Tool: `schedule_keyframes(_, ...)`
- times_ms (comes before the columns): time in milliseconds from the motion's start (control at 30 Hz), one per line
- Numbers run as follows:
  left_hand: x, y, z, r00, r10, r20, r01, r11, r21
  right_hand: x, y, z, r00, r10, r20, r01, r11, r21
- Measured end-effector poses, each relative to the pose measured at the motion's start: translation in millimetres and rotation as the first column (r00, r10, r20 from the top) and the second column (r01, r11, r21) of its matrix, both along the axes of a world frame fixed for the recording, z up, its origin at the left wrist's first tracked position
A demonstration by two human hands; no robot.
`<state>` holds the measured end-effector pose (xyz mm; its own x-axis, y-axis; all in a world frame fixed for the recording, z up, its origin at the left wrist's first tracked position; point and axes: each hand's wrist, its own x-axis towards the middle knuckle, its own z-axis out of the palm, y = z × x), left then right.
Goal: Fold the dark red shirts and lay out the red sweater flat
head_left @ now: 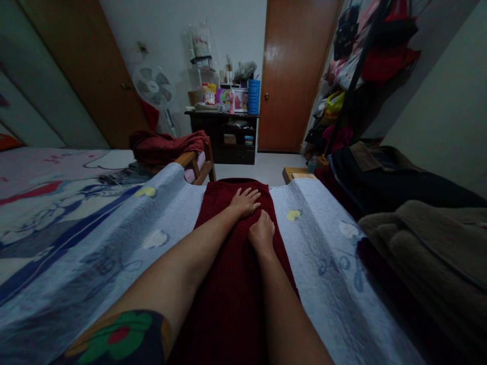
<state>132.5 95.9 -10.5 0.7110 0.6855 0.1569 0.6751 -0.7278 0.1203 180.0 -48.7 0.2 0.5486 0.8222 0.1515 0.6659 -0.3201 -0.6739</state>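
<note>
A dark red garment [228, 284], laid out in a long narrow shape, runs away from me over a grey-and-white patterned blanket [312, 248]. Its far end has an edge like a waistband or hem. My left hand [245, 202] lies flat on the cloth near that far end, fingers spread. Just nearer and to the right, my right hand [262, 230] rests on the garment by its right edge with the fingers curled in. Whether cloth is pinched inside those fingers is hidden.
Folded dark clothes [395, 172] and a brown folded garment [426, 238] are stacked at right. At left a reddish cloth [167, 147] hangs over a wooden bed frame [205, 165]. Beyond stand a fan [154, 86], a dark cabinet [222, 137] and a closed door [297, 76].
</note>
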Motion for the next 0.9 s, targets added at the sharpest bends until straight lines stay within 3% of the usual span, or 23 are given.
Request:
schedule_keyframes(133, -3.3, -11.1, 17.8, 0.988, 0.13, 0.081, -0.14, 0.982, 0.126, 3.0, 2.0, -0.8, 0.999, -0.003, -0.04, 0.004, 1.0, 0.028)
schedule_keyframes(267, -12.5, -35.5, 28.8, 0.991, 0.133, 0.031, -0.134, 0.99, 0.036, 9.0, 5.5, -1.5, 0.992, -0.011, -0.124, 0.019, 0.998, 0.058)
schedule_keyframes(433, -32.1, -74.3, 18.5, 0.998, -0.008, -0.069, 0.002, 0.996, -0.085, 16.2, 11.1, -8.0, 0.966, -0.014, -0.257, 0.046, 0.992, 0.12)
schedule_keyframes(533, -40.0, -89.6, 10.3, 0.996, 0.005, -0.091, -0.015, 0.994, -0.106, 18.3, 13.4, -12.7, 0.957, 0.006, -0.291, 0.045, 0.985, 0.166)
schedule_keyframes(733, -48.6, -111.0, 12.2, 0.965, 0.261, 0.028, -0.261, 0.965, 0.008, 14.9, 12.5, -14.3, 0.986, 0.05, -0.16, -0.015, 0.978, 0.209)
schedule_keyframes(833, -65.1, -140.7, 20.3, 0.937, 0.348, -0.035, -0.349, 0.935, -0.055, 9.8, 9.4, -15.7, 0.993, 0.109, -0.033, -0.101, 0.977, 0.189)
schedule_keyframes(900, -80.5, -170.0, 24.6, 0.932, 0.346, -0.11, -0.358, 0.925, -0.124, 6.0, 6.9, -17.2, 0.988, 0.149, 0.043, -0.154, 0.978, 0.138)
